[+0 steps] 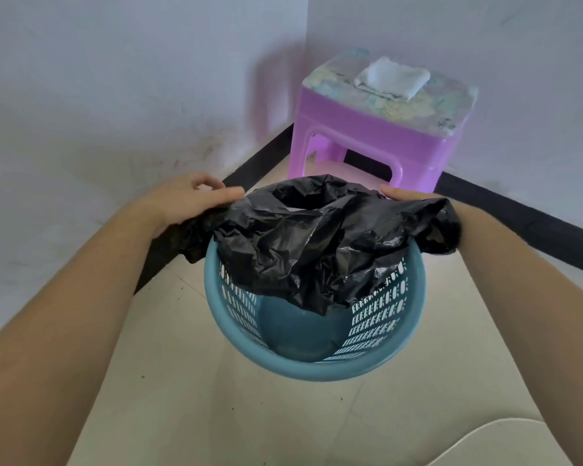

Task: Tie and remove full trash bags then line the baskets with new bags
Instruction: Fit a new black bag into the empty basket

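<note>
While both hands [189, 203] [408, 196] grip bag [303, 243] over basket [317, 368], mouth half-open: rim may slip, thin plastic tear.

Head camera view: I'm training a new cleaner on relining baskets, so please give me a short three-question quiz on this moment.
1. True or false: the black bag already covers the whole rim of the blue basket.
2. What lies on top of the purple stool? A) a white folded cloth B) a spray bottle C) a roll of bags
3. Which hands hold the bag?

Key
1. False; the near rim is bare and the basket's floor shows.
2. A, the white folded cloth.
3. Both: left hand and right hand, at opposite sides of its mouth.
</note>
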